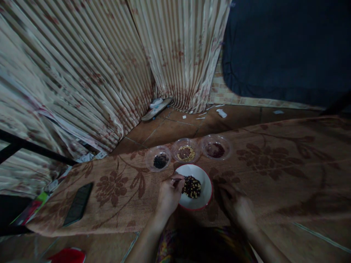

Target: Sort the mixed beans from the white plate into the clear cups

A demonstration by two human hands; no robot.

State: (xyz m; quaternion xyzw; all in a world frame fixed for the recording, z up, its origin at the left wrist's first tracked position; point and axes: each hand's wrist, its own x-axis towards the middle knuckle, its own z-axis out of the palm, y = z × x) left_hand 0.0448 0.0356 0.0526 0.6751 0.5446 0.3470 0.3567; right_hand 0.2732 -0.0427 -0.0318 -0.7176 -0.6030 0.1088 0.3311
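Observation:
A white bowl with a red rim (206, 186) stands in front of me, with a mix of dark and yellow beans or grains (192, 187) in it. At the bowl's left rim is my left hand (169, 193), thumb and fingertips pinched together above the mix; what they grip, if anything, is too small and dim to make out. My right hand (239, 207) hovers or rests just right of the bowl, fingers loosely apart, with nothing visible in it. Behind the bowl sit three clear plastic bowls: one with black grains (160, 160), one with yellow grains (186, 153), one with dark red grains (215, 149).
A brown floral cloth (265, 193) covers the long, narrow surface under the bowls. A dark phone (78, 204) lies at its left. Striped curtains (175, 47) hang beyond, with a slipper-like item (157, 109) and white scraps (221, 113) on the tiled floor.

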